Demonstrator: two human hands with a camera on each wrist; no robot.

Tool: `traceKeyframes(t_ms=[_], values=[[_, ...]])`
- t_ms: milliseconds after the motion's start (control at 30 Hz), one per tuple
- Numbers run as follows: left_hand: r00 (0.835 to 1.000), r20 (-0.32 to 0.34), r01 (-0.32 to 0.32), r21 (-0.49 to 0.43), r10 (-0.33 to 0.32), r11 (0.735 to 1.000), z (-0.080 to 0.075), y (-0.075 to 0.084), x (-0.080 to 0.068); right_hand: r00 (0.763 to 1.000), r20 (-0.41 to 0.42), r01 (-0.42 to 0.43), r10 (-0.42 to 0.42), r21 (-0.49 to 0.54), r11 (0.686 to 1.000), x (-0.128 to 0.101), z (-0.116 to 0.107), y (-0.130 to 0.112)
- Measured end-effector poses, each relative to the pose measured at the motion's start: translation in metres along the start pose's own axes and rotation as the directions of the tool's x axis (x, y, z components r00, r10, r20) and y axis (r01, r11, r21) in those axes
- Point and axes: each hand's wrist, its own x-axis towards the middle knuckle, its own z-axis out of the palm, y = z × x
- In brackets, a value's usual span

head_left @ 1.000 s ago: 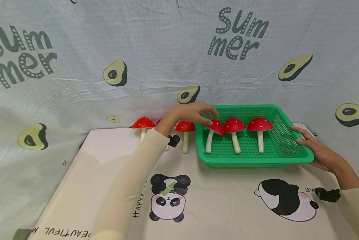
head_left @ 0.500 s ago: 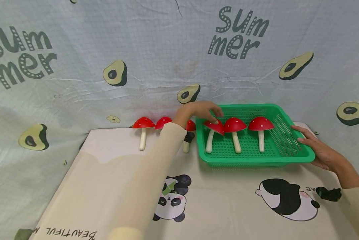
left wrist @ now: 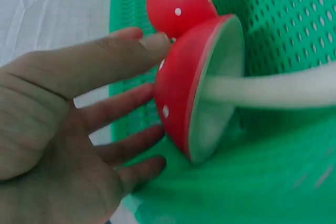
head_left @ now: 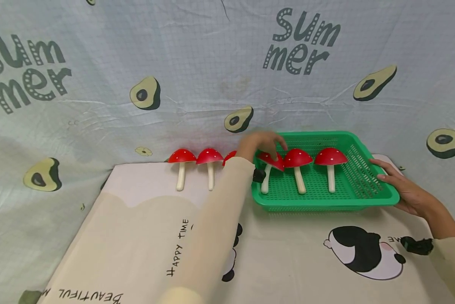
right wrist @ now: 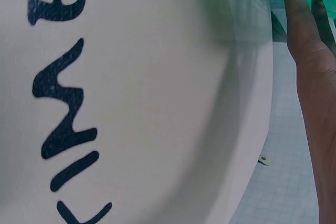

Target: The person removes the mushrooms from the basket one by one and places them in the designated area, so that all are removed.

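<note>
Cream cloth mat (head_left: 136,236) with panda prints and "HAPPY TIME" lettering nearest the camera; green plastic basket (head_left: 326,202) set on its far right part. Right hand (head_left: 400,190) at the basket's right rim, fingers straight and flat against the outer wall, gripping nothing; seen in the right wrist view as straight fingers (right wrist: 304,51) touching the green edge. Three red-capped mushrooms inside the basket, caps toward the far wall, stems toward the near wall: left mushroom (head_left: 270,162) by the basket's left wall, middle mushroom (head_left: 296,159) just beside it, caps touching; right mushroom (head_left: 330,157) a little apart. Left hand (head_left: 263,143) over the basket's far left corner, fingers spread and nearly straight, fingertips (left wrist: 155,45) against the cap of the left mushroom (left wrist: 184,93); no grasp closed around it. Outside the basket, to its left: two loose mushrooms (head_left: 182,157) upright-looking side by side, a third partly hidden behind the left sleeve (head_left: 212,228). Beyond the basket: pale backdrop cloth (head_left: 197,63) with avocado prints.
</note>
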Motion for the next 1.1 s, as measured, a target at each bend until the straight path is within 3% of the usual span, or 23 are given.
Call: traceKeyframes(t_ms=[200,400,567,767,1100], values=[[0.994,-0.001,0.107,-0.082,-0.108,0.991,0.006,0.003,0.006,1.000,0.009,-0.004,0.004,0.013,1.000,0.000,-0.001,-0.001],[0.990,0.051,0.138,-0.141,-0.132,0.980,0.010,0.002,0.013,1.000,0.018,0.003,-0.003,0.016,1.000,0.000,-0.003,0.000],[0.983,0.061,0.179,-0.133,-0.172,0.975,0.014,0.002,0.017,1.000,0.013,-0.003,0.002,0.021,1.000,0.001,-0.003,0.000],[0.983,0.044,0.182,-0.102,-0.179,0.978,0.016,0.002,0.017,1.000,-0.009,-0.010,0.010,-0.005,1.000,0.002,-0.002,-0.002],[0.985,0.023,0.174,-0.159,-0.173,0.972,0.018,0.000,0.017,0.999,-0.038,-0.027,0.026,-0.026,0.999,0.001,-0.002,-0.001]])
